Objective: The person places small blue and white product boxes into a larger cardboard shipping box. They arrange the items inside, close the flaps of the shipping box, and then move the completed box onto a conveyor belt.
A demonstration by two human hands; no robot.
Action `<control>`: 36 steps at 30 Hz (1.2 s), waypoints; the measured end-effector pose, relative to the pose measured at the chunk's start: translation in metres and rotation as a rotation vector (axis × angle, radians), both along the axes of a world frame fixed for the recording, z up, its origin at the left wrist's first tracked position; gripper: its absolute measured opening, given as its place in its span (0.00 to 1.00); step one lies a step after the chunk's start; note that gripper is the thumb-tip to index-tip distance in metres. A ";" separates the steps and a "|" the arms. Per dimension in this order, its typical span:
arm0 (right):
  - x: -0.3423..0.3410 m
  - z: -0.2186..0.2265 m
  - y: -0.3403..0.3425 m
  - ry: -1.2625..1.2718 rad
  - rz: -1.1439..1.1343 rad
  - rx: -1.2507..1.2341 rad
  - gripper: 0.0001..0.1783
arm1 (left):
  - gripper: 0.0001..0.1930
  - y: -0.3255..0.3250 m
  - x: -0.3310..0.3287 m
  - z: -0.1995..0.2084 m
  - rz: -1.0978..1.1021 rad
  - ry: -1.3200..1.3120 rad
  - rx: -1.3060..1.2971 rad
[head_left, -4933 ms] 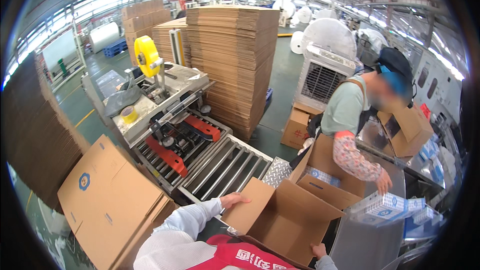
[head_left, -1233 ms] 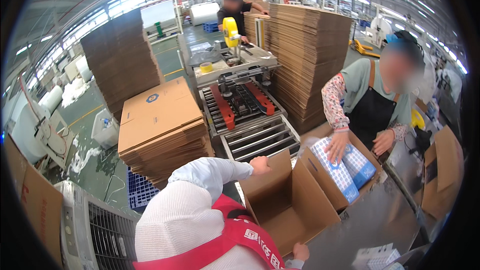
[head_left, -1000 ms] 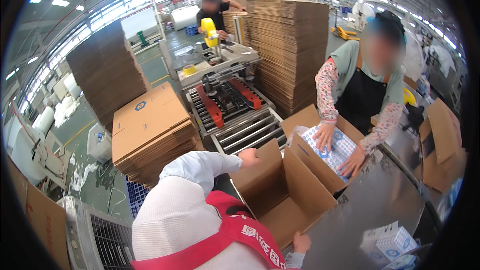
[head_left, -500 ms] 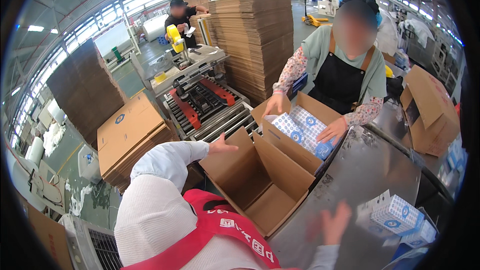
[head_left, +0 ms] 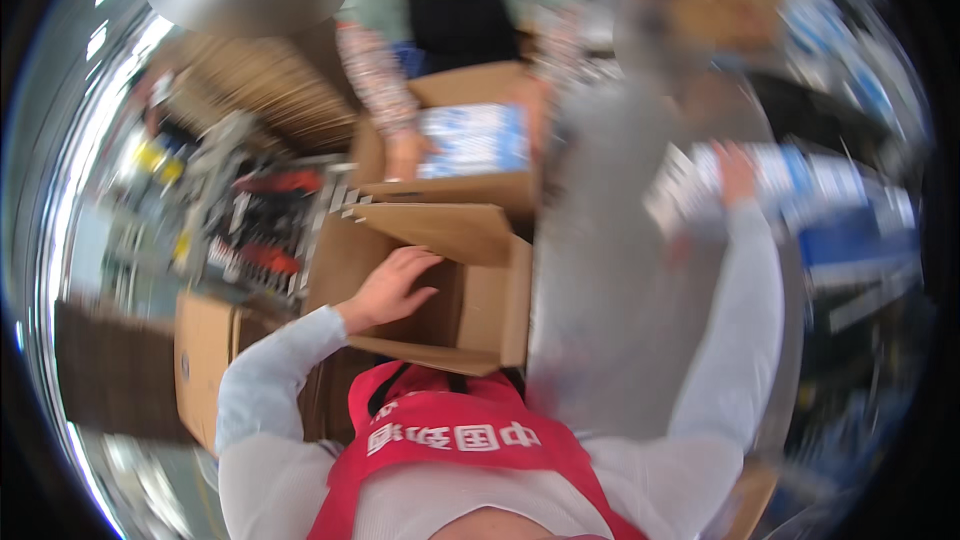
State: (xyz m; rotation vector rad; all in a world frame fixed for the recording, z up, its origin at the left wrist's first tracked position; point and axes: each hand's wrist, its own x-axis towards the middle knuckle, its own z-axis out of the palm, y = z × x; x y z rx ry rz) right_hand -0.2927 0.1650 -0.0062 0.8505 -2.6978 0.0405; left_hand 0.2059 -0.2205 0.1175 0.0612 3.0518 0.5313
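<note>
The picture is smeared by motion; the left hand (head_left: 388, 288) lies with fingers spread and slack on the inner wall of the open cardboard box (head_left: 470, 310) at the centre, gripping nothing; the right hand (head_left: 738, 168), up at two o'clock, reaches to the stack of white-and-blue packs (head_left: 790, 180) on the grey table (head_left: 610, 300) and seems to touch it, though the blur hides whether its fingers have closed; at twelve o'clock a co-worker's hand (head_left: 408, 152) rests on a second box (head_left: 450, 190) filled with blue packs (head_left: 472, 138); flat cartons (head_left: 205, 365) lie at eight o'clock.
</note>
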 end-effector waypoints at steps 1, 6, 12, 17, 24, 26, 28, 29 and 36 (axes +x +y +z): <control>-0.005 0.000 0.007 0.074 0.004 0.011 0.46 | 0.28 0.001 -0.018 -0.013 -0.044 -0.027 0.022; 0.041 0.010 0.003 0.038 0.262 0.039 0.31 | 0.30 0.062 -0.098 -0.028 -0.200 0.008 0.066; 0.160 0.027 0.001 -0.183 0.599 -0.018 0.52 | 0.58 0.180 -0.192 -0.075 -0.150 0.141 0.040; 0.091 0.007 0.058 0.118 -0.098 0.360 0.38 | 0.55 0.233 -0.278 -0.091 0.033 -0.014 0.112; -0.029 0.027 0.146 0.000 -0.453 0.286 0.51 | 0.51 0.155 -0.191 -0.019 -0.092 0.074 0.704; -0.042 0.020 0.142 -0.013 -0.383 0.379 0.56 | 0.51 0.141 -0.161 0.012 -0.086 0.119 0.645; -0.034 0.024 0.088 -0.127 -0.247 0.399 0.62 | 0.50 0.122 -0.142 0.023 -0.099 0.189 0.588; -0.022 0.029 0.059 -0.213 -0.174 0.403 0.64 | 0.49 0.113 -0.138 0.027 -0.120 0.217 0.568; 0.082 0.031 0.019 -0.501 0.138 -0.068 0.68 | 0.44 0.048 -0.045 0.066 0.069 0.051 0.730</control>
